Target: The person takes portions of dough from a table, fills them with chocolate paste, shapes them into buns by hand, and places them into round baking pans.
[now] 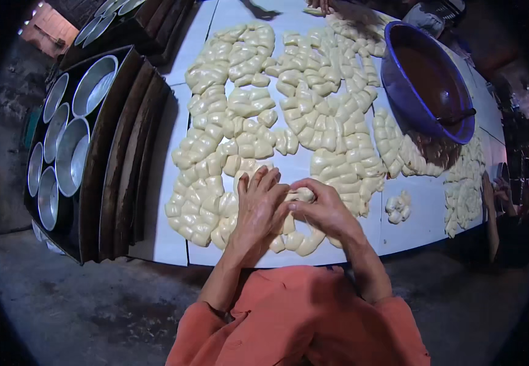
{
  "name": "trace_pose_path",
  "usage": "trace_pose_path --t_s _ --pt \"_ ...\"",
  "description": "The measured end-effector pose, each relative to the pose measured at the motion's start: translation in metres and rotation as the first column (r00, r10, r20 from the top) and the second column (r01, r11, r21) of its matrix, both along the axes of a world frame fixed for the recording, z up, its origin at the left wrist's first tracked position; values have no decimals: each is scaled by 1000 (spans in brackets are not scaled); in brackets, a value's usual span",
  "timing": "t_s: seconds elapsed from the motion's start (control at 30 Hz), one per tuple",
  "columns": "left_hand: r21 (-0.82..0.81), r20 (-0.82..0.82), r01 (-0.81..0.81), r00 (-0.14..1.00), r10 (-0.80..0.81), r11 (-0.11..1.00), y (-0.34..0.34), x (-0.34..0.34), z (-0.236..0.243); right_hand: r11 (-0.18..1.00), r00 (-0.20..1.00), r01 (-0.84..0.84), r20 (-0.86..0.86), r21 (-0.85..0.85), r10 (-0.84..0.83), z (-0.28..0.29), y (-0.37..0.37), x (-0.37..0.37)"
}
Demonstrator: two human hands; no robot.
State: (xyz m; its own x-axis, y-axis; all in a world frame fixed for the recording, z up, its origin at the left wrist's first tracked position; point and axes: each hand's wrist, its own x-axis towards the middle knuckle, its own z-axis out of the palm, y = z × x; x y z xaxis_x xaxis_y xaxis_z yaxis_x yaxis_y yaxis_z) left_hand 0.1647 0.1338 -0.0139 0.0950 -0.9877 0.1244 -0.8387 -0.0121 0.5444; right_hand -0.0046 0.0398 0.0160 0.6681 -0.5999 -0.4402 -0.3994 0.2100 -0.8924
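A small pale piece of dough (301,194) is between my hands, close to the table's near edge. My right hand (326,210) curls around it, thumb and fingers closed on the piece. Beside it, my left hand (259,202) lies palm down with its fingers stretched out, its thumb side against the same piece. Glossy dough pieces (200,204) cover much of the white table on the left, packed side by side. More dough (346,165) spreads just beyond my right hand. A small separate clump of dough (398,207) sits farther right.
A blue basin (392,76) holding brown liquid stands at the far right on the white table (289,160). Dark trays with round metal tins (73,155) are stacked along the left. Other people's hands (496,188) show at the right edge and at the far side (320,5).
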Motion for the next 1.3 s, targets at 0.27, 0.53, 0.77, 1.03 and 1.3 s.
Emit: trace_pose_path --t_s 0.27,0.53,0.77,1.03,1.3 --pt "-10 -1 39 999 -39 999 -9 -4 -7 916 864 150 400 373 -305 27 -18 -30" --pt "-72 -531 108 838 -130 992 -54 -40 53 859 781 305 408 411 -473 40 -38 -63" --pt "-3 -709 138 698 -99 990 -113 -91 90 873 716 458 511 169 -475 43 -69 -106" --pt "-162 -718 190 650 -248 968 -165 -139 76 695 526 718 621 42 -581 57 -99 -157" --pt "-472 -772 107 429 -469 875 -198 -219 78 646 320 681 653 345 -686 56 -96 -160"
